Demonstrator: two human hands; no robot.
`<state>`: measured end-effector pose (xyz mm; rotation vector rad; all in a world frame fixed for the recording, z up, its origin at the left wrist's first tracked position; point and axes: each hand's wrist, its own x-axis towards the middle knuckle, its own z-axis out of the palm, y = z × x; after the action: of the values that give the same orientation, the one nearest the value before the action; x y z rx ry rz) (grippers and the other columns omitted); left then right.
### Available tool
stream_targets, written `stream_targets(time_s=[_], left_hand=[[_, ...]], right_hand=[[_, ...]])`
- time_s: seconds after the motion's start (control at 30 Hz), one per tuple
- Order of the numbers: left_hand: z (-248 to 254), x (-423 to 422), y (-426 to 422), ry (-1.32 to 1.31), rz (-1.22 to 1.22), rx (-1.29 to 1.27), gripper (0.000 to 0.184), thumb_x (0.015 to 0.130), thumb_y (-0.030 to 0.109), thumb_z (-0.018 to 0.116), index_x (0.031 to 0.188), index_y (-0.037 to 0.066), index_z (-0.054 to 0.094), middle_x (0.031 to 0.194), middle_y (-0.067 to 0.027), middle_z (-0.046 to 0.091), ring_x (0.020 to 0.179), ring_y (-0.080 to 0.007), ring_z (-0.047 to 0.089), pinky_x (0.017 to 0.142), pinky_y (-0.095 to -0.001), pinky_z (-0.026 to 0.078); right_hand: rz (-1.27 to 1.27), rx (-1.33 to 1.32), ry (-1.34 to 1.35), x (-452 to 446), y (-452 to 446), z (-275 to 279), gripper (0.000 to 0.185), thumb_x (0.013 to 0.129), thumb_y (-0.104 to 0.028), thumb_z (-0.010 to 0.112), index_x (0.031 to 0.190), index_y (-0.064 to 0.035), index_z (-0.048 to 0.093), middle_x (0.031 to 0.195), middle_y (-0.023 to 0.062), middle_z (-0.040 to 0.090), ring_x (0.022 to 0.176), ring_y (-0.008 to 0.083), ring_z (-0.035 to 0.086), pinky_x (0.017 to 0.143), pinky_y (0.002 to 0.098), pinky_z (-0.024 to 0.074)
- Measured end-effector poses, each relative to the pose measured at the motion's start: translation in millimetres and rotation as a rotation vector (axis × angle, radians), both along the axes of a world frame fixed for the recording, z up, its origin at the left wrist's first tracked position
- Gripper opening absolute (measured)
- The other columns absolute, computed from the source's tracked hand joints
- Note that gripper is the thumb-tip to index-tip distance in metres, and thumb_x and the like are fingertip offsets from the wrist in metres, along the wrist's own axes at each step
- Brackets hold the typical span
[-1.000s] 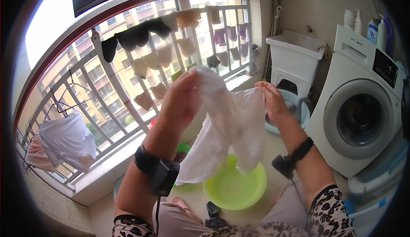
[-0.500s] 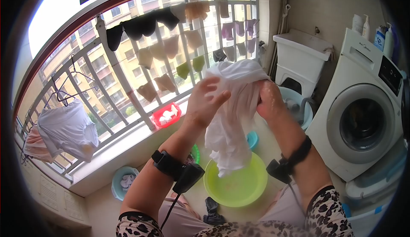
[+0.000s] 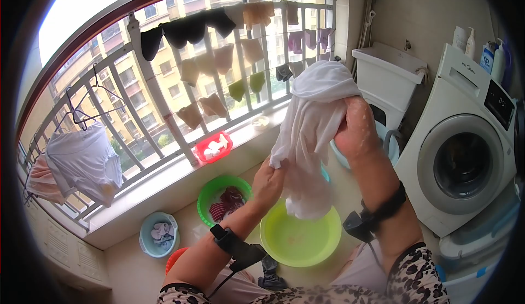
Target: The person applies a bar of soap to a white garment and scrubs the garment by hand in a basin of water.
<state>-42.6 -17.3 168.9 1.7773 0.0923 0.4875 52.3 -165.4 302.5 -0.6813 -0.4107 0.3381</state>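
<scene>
A wet-looking white garment (image 3: 309,134) hangs bunched in front of me, its exact kind hidden by the folds. My right hand (image 3: 358,129) is closed around its upper right side, with white specks like suds on the skin. Lower down, my left hand (image 3: 269,182) has its fingers closed on the garment's left edge. Below the cloth's hanging end stands a yellow-green basin (image 3: 301,252) on the floor. Left of it, a green basin (image 3: 205,194) holds dark red striped cloth (image 3: 227,204).
Small clothes (image 3: 188,27) hang along the window railing, with a red soap tray (image 3: 213,147) on the sill. A blue basin (image 3: 143,244) holds cloth at the left. A white washing machine (image 3: 421,194) and a laundry sink (image 3: 383,82) stand at the right. Dark cloth (image 3: 270,274) lies near my feet.
My left hand has gone from open near the garment's top down to its left edge and closed on it. My right hand and the garment have shifted slightly right.
</scene>
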Motion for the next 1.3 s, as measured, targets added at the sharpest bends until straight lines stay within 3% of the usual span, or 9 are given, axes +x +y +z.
stream_targets(time_s=[0.2,0.33,0.5,0.6,0.7,0.83,1.0,1.13,1.3], left_hand=[[90,-16,67,-0.108,0.048,-0.262,0.026,0.094,0.023,0.046,0.105,0.003,0.058,0.089,-0.0034,0.061,0.077,-0.0121,0.060,0.067,-0.0270,0.050],[138,11,68,-0.138,0.044,-0.100,0.027,0.093,0.024,0.049,0.099,0.001,0.061,0.081,-0.0026,0.061,0.071,-0.0094,0.056,0.063,-0.0244,0.047],[175,34,34,-0.038,0.032,0.275,0.024,0.089,0.023,0.056,0.098,0.001,0.062,0.081,-0.0015,0.062,0.069,-0.0076,0.056,0.062,-0.0246,0.047],[187,42,13,-0.097,-0.014,0.451,0.023,0.087,0.021,0.058,0.093,0.000,0.064,0.077,-0.0022,0.062,0.067,-0.0073,0.055,0.061,-0.0244,0.046],[190,50,-4,-0.144,-0.083,0.515,0.024,0.081,0.019,0.059,0.092,-0.001,0.064,0.074,-0.0051,0.062,0.066,-0.0088,0.057,0.060,-0.0249,0.047],[184,54,-29,-0.188,-0.117,0.818,0.033,0.077,0.020,0.066,0.103,0.000,0.062,0.086,-0.0093,0.065,0.078,-0.0176,0.061,0.071,-0.0308,0.049],[149,29,13,-0.072,-0.327,0.049,0.074,0.073,0.028,0.076,0.132,0.002,0.038,0.129,-0.0140,0.044,0.115,-0.0213,0.046,0.093,-0.0353,0.041],[86,8,34,0.200,-0.515,0.049,0.058,0.083,0.034,0.066,0.126,0.001,0.045,0.117,-0.0124,0.054,0.112,-0.0206,0.050,0.092,-0.0374,0.042],[76,4,49,0.019,-0.327,-0.421,0.034,0.093,0.026,0.052,0.117,0.003,0.052,0.102,-0.0052,0.062,0.090,-0.0147,0.060,0.079,-0.0315,0.050]], right_hand=[[-0.163,-0.071,0.048,53,-37,-32,0.029,0.090,-0.025,0.048,0.109,-0.0043,0.057,0.109,0.0086,0.059,0.101,0.0203,0.056,0.091,0.0354,0.0444],[-0.117,-0.267,-0.024,83,-30,-79,0.031,0.090,-0.026,0.047,0.109,-0.0038,0.057,0.108,0.0078,0.059,0.099,0.0193,0.056,0.090,0.0344,0.0446],[0.091,-0.467,-0.175,46,-25,-68,0.049,0.074,-0.001,0.053,0.122,-0.0005,0.046,0.105,0.0073,0.058,0.098,0.0154,0.056,0.086,0.0283,0.0449],[0.120,-0.532,-0.371,31,-25,-59,0.047,0.077,-0.009,0.060,0.121,-0.0029,0.046,0.106,0.0067,0.057,0.101,0.0150,0.055,0.085,0.0276,0.0457],[0.264,-0.326,-0.513,-7,-22,-17,0.043,0.075,-0.005,0.061,0.116,-0.0026,0.051,0.104,0.0065,0.059,0.095,0.0140,0.057,0.084,0.0280,0.0467],[0.028,-0.636,-0.607,4,-10,-30,0.039,0.072,0.000,0.060,0.111,0.0002,0.055,0.101,0.0076,0.061,0.091,0.0142,0.059,0.081,0.0277,0.0483],[0.129,-0.262,-0.273,1,-18,-30,0.031,0.076,-0.003,0.056,0.107,0.0011,0.058,0.098,0.0082,0.062,0.088,0.0167,0.061,0.077,0.0290,0.0496],[0.132,-0.165,-0.247,0,-21,-28,0.030,0.079,-0.005,0.053,0.108,0.0006,0.058,0.097,0.0083,0.062,0.086,0.0166,0.061,0.076,0.0282,0.0494],[-0.002,-0.226,-0.213,15,-27,-42,0.028,0.079,-0.005,0.053,0.106,0.0000,0.057,0.094,0.0079,0.062,0.086,0.0166,0.061,0.076,0.0278,0.0488]])
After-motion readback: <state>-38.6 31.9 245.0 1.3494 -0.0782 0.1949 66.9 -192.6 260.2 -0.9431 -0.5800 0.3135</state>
